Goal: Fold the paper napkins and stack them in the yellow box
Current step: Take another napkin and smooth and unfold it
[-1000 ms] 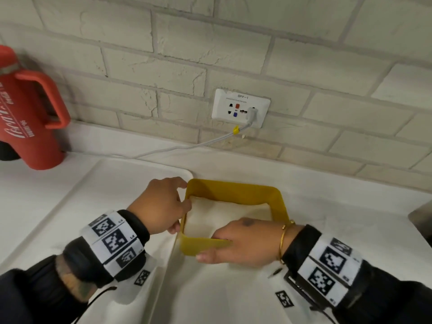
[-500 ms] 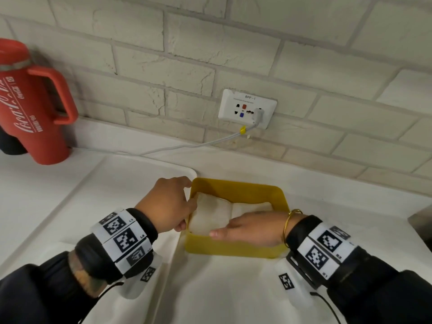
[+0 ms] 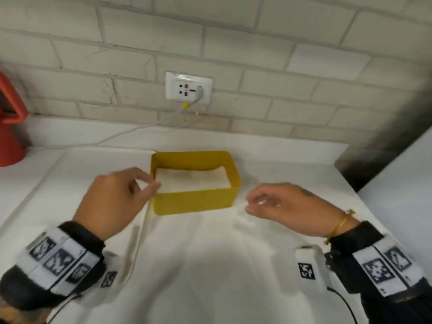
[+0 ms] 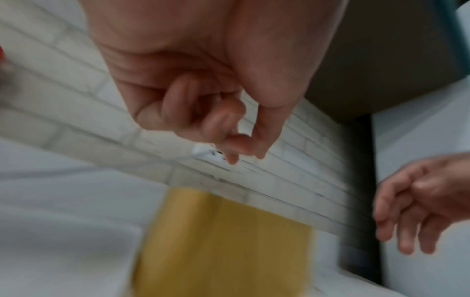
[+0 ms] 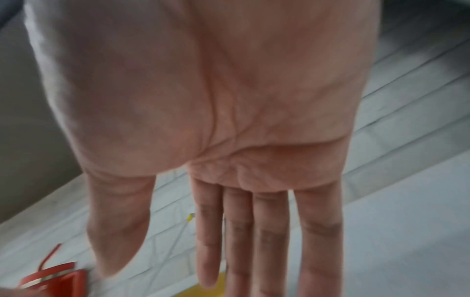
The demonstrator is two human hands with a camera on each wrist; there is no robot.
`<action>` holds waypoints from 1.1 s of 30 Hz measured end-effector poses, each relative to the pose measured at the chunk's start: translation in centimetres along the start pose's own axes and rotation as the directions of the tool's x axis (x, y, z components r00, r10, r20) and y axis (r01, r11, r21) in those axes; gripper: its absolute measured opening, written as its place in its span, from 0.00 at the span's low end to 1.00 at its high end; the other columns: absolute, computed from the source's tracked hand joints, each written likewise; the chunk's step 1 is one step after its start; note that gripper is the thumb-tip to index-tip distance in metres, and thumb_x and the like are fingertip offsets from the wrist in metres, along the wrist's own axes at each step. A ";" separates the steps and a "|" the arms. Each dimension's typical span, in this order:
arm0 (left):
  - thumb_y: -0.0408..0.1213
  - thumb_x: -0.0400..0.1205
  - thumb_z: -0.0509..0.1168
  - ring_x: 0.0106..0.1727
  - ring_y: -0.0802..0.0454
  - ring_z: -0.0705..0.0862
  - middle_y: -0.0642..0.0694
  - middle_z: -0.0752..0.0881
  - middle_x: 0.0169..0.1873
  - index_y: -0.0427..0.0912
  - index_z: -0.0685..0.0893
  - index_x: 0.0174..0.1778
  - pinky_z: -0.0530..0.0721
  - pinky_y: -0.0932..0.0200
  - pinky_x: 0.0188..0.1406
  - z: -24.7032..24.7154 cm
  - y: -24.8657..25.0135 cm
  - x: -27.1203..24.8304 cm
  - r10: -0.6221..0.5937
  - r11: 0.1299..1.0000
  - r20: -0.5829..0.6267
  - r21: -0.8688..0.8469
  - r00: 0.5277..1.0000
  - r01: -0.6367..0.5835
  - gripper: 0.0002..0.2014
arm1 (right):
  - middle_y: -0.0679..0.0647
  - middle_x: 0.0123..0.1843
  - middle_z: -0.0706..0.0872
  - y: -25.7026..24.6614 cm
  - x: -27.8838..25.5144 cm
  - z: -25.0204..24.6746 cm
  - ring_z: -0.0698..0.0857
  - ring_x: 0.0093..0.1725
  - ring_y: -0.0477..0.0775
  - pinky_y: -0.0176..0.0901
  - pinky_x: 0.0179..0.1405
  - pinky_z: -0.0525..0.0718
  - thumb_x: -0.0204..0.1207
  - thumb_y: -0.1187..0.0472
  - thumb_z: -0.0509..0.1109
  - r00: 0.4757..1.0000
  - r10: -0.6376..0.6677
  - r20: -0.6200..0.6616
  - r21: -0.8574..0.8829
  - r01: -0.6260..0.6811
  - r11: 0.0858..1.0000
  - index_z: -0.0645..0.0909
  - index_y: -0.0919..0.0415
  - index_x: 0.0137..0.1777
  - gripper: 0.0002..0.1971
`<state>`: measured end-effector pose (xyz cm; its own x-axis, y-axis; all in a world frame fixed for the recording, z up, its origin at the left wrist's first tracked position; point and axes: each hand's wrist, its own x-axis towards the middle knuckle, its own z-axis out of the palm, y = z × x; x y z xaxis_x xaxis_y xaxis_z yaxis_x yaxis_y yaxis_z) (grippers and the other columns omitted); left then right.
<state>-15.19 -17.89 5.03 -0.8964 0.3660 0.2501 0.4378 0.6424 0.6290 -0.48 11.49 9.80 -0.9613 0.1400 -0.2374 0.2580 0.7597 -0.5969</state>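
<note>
The yellow box [image 3: 194,202] stands on the white counter, a little beyond my hands. A stack of folded white napkins [image 3: 191,181] lies flat inside it. My left hand [image 3: 149,181] hovers at the box's left rim, thumb tip close to the wall. The blurred left wrist view shows the left hand [image 4: 244,156] with fingers curled, thumb and forefinger tips nearly meeting, and nothing in it above the yellow box [image 4: 223,241]. My right hand [image 3: 254,204] hangs empty to the right of the box. In its wrist view the right hand [image 5: 254,261] has straight fingers.
A red jug [image 3: 11,127] stands at the far left against the brick wall. A wall socket [image 3: 189,86] has a cable [image 3: 140,129] running left along the counter. A raised tray edge [image 3: 138,232] runs near my left wrist. A white slab [image 3: 397,169] stands at the right.
My right hand has come out of the box and moved to its right side. My left hand has let go of the left rim.
</note>
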 end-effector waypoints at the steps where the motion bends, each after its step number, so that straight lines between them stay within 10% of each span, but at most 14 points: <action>1: 0.51 0.77 0.75 0.29 0.58 0.84 0.54 0.85 0.22 0.58 0.88 0.39 0.77 0.60 0.34 0.7 0.6 -1.7 0.021 0.999 0.058 -0.029 0.998 -0.019 0.05 | 0.37 0.55 0.91 1.4 -2.1 0.4 0.87 0.55 0.34 0.41 0.64 0.84 0.72 0.37 0.76 0.998 0.056 -0.025 0.019 -0.056 0.998 0.88 0.44 0.56 0.17; 10: 0.52 0.79 0.76 0.41 0.66 0.84 0.70 0.86 0.35 0.58 0.90 0.46 0.78 0.70 0.38 9.9 6.2 -10.9 0.180 0.982 0.517 -0.147 0.837 -0.121 0.05 | 0.37 0.55 0.87 10.5 -15.8 4.3 0.82 0.52 0.24 0.16 0.46 0.75 0.75 0.42 0.78 0.933 0.359 -0.043 0.098 -0.353 0.930 0.86 0.40 0.56 0.13; 19: 0.56 0.82 0.71 0.53 0.66 0.82 0.64 0.87 0.55 0.61 0.88 0.60 0.79 0.69 0.54 14.2 13.0 -13.7 0.123 0.986 0.544 0.027 0.830 -0.165 0.13 | 0.41 0.63 0.83 17.3 -16.0 1.4 0.82 0.63 0.41 0.35 0.64 0.79 0.76 0.43 0.77 0.945 0.328 -0.013 0.005 -0.328 0.945 0.83 0.48 0.64 0.19; 33: 0.58 0.83 0.69 0.76 0.58 0.70 0.61 0.73 0.78 0.58 0.83 0.71 0.71 0.65 0.71 18.7 17.4 -18.1 -0.089 0.948 0.510 0.306 0.855 -0.084 0.21 | 0.51 0.53 0.84 21.0 -9.3 0.9 0.83 0.53 0.51 0.41 0.53 0.79 0.76 0.50 0.79 0.951 0.278 -0.136 0.342 -0.219 0.914 0.84 0.63 0.59 0.19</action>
<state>9.94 -0.74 -2.28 -0.7700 0.5997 -0.2177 0.5117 0.7844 0.3506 13.94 25.57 -1.24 -0.8553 0.4310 -0.2876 0.4791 0.4463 -0.7558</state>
